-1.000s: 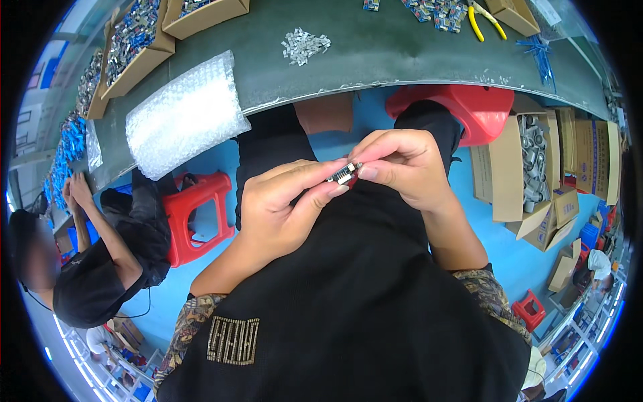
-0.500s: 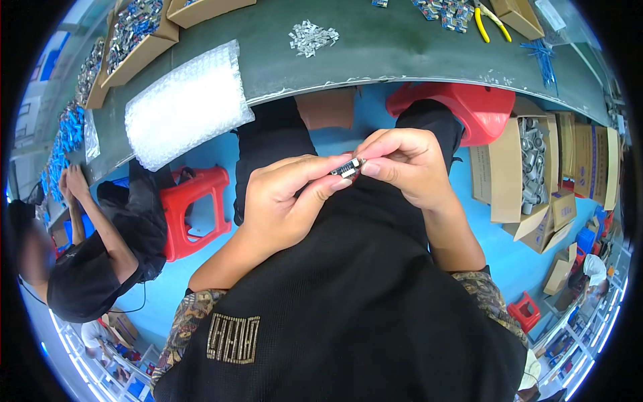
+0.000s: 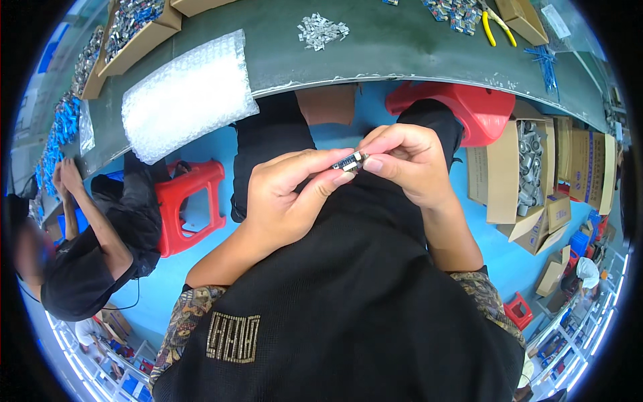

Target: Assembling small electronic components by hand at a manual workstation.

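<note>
Above my lap, a small circuit board (image 3: 347,162) with dark and pale parts is pinched between my two hands. My left hand (image 3: 281,197) is closed on its left end, thumb below and index finger above. The thumb and index finger of my right hand (image 3: 415,167) pinch at its right end, where a small metal-coloured bit shows. The fingertips hide whether that bit is part of the board. Both hands are in front of the table edge, clear of the tabletop.
On the green table (image 3: 288,57) lie bubble wrap (image 3: 191,94), small pale metal pieces (image 3: 321,31), several boards (image 3: 455,15), yellow-handled pliers (image 3: 497,28) and blue ties (image 3: 546,67). Red stools (image 3: 191,208) and a carton of metal parts (image 3: 499,167) stand around. A co-worker (image 3: 94,261) sits at left.
My hands keep their pinch on the circuit board, which has tilted slightly and shifted a little upward. The whole view has moved slightly.
</note>
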Demonstrator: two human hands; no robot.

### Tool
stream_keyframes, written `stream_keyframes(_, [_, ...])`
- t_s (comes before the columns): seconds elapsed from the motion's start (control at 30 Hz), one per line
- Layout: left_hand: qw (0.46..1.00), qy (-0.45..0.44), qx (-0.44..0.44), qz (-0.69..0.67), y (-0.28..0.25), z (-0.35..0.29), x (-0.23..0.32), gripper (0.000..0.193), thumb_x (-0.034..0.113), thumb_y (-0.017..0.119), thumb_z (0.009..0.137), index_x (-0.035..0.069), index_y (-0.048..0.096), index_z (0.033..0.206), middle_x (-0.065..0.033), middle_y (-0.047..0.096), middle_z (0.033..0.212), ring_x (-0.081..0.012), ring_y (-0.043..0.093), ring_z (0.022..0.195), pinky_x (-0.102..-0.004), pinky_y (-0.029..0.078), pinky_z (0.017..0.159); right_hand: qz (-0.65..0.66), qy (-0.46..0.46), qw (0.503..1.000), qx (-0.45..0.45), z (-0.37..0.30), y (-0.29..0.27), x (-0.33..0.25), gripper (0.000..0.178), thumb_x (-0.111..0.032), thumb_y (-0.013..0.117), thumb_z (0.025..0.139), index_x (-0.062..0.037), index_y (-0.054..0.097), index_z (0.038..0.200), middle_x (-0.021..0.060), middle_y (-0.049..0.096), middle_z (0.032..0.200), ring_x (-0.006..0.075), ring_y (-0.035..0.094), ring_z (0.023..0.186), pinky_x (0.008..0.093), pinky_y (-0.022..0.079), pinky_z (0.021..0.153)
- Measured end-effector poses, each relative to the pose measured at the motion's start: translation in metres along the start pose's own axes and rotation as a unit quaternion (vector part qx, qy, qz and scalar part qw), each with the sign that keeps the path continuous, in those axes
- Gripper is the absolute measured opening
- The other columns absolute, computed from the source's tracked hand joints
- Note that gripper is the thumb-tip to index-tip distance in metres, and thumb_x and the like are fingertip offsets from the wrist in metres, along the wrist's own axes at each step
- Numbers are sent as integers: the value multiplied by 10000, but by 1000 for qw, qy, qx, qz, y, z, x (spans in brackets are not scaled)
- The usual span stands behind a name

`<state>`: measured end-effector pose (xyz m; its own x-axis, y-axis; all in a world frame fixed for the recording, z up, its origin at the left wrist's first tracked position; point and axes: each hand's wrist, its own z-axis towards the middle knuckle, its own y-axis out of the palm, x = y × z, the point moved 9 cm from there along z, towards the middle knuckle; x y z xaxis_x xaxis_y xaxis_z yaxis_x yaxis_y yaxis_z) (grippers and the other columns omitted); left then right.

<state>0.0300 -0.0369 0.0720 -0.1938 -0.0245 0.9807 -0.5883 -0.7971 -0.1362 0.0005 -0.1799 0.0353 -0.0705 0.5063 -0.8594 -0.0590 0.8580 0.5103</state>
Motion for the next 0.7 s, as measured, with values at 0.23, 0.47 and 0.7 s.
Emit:
stream_keyframes(0.23, [1000, 11, 4, 2, -5, 1, 1, 230, -9, 663, 880, -54, 672, 1105, -151, 722, 946, -188, 706, 844, -264, 546, 748, 6, 4, 1000, 1, 3, 3, 1, 109, 43, 686, 853, 32, 666, 959, 150, 674, 978, 178, 650, 876, 275, 525, 773])
stream_keyframes(0.47, [999, 19, 2, 30, -9, 2, 5, 233, 19, 693, 850, -46, 688, 1073, -140, 730, 890, -191, 706, 792, -268, 528, 703, -15, 6, 1000, -13, 4, 3, 4, 119, 42, 699, 842, 39, 671, 958, 157, 675, 985, 182, 651, 885, 273, 523, 780])
stream_keyframes(0.7, [996, 6, -53, 75, -8, 2, -2, 243, 24, 694, 840, 1, 698, 1082, -151, 726, 946, -241, 725, 805, -299, 564, 697, -84, 52, 994, -38, 4, -2, 10, 105, 51, 718, 817, 38, 689, 918, 148, 693, 930, 188, 653, 880, 281, 521, 772])
